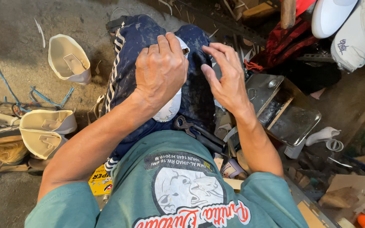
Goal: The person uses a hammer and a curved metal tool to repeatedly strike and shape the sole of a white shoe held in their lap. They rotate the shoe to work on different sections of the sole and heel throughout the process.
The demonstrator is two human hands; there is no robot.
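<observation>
L hand [160,69] clamped over white shoe upper [168,110] on lap, R hand [226,78] just beside w/ fingers spread, pliers [199,134] below on lap, cream uppers [47,131] on floor at L, metal tin [281,112] at R

Under my left arm, by my thigh, lies a flat yellow package [99,181] with black and red print, half hidden by my shirt. By my right forearm stands 1 small round container [232,169] with a white and purple label. At the far right lies plain brown cardboard [351,185]. I see no signs or screens.
</observation>
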